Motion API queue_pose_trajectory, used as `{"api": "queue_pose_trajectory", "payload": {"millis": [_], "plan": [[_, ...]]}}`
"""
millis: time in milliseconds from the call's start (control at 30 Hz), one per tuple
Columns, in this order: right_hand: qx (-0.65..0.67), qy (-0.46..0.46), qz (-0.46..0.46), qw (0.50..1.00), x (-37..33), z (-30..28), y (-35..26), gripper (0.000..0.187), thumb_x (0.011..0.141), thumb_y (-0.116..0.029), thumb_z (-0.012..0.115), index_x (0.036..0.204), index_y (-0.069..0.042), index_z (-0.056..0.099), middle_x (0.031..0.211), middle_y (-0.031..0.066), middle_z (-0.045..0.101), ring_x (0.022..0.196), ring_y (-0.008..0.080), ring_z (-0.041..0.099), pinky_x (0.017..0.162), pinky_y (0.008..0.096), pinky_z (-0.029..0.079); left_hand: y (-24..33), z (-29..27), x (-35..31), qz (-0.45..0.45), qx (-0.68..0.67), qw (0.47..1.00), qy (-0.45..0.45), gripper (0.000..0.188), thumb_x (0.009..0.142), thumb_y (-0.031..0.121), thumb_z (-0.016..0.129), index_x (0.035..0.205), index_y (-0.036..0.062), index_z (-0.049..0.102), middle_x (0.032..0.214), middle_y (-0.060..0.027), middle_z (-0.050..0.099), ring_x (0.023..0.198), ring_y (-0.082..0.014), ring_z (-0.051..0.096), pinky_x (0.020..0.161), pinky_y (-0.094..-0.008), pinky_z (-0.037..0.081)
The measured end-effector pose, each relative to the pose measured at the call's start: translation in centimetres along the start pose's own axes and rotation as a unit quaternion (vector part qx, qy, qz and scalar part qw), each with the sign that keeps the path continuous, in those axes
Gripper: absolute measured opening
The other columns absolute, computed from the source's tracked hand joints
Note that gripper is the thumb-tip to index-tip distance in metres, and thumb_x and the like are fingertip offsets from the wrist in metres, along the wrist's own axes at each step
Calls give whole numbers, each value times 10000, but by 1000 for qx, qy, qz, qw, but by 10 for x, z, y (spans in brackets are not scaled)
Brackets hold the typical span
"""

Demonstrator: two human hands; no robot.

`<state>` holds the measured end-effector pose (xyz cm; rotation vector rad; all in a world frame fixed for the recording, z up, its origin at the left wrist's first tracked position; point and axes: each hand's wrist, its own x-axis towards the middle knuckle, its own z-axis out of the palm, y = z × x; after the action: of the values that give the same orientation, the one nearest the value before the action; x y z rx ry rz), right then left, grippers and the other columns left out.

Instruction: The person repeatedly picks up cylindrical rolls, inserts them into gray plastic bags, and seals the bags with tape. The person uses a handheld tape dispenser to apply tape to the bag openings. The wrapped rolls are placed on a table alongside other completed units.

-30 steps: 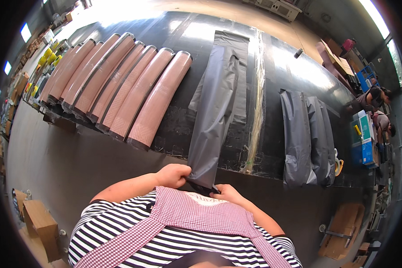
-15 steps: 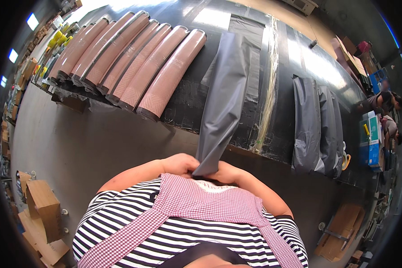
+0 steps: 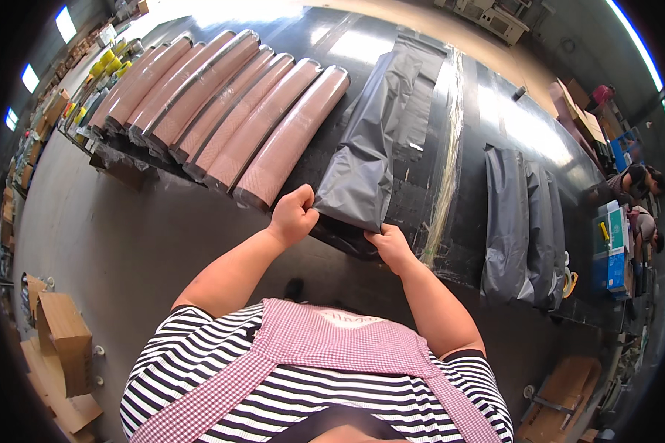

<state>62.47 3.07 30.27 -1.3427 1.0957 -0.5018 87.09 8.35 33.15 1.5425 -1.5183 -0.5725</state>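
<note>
At the near edge of the long black surface [image 3: 495,111], both hands hold the near end of a long grey plastic bag [image 3: 366,159]. The left hand [image 3: 294,214] is curled into a tight fist, and its grip is closed on the bag's near left corner. The right hand [image 3: 389,244] is at the bag's near right corner, at about 4 o'clock from the left hand. Its fingers are bent and pinch the edge, so that grip is closed too, though the fingertips are partly hidden under the bag. The bag looks full and puffy. It lies flat and runs away from the hands toward 12 o'clock, up the middle of the surface.

At 10 o'clock from the hands lies a row of long pink rolls [image 3: 222,111], side by side and wrapped in shiny clear film. The nearest roll is just beside the left hand. At 3 o'clock, well apart from the hands, two more filled grey bags [image 3: 524,221] lie next to each other. A cardboard box [image 3: 63,332] sits on the floor at 8 o'clock.
</note>
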Motion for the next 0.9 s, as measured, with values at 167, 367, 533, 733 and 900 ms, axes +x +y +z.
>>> {"api": "queue_pose_trajectory", "payload": {"millis": [167, 367, 533, 733, 900], "plan": [[-57, 101, -1, 993, -39, 15, 18, 295, 734, -109, 572, 966, 55, 650, 772, 85, 656, 673, 146, 555, 668, 302, 470, -28, 45, -46, -151, -115, 977, 96, 317, 757, 74, 681, 1010, 32, 495, 850, -85, 594, 772, -204, 575, 741, -291, 464], [-9, 69, 91, 993, -67, 6, 44, 91, 782, -62, 578, 800, 23, 604, 704, 68, 633, 613, 125, 614, 571, 260, 486, -39, 29, -83, -330, -239, 913, -3, 119, 842, 50, 662, 917, -3, 586, 817, -25, 610, 731, -84, 535, 667, -237, 436], [185, 16, 128, 974, -81, 6, 50, 80, 854, -69, 621, 903, -7, 612, 775, 55, 643, 682, 124, 637, 600, 228, 489, -6, 15, -92, -100, 35, 989, 106, 159, 768, 71, 720, 876, 66, 604, 790, -37, 558, 724, -170, 532, 645, -289, 432], [88, 6, 61, 994, -81, 9, 67, 85, 837, -65, 653, 877, 10, 647, 774, 15, 644, 700, 62, 568, 612, 219, 446, 31, 62, -75, 215, 46, 971, -90, 135, 735, 92, 730, 844, 76, 652, 881, -46, 618, 838, -229, 583, 746, -335, 486], [-129, 77, -142, 978, -83, 15, 49, 24, 809, 2, 614, 786, 7, 610, 723, 71, 594, 633, 201, 570, 583, 304, 449, 24, 92, -72, 237, 67, 957, -151, 151, 742, 115, 700, 873, 61, 649, 914, -52, 628, 866, -239, 605, 779, -320, 500]]}}
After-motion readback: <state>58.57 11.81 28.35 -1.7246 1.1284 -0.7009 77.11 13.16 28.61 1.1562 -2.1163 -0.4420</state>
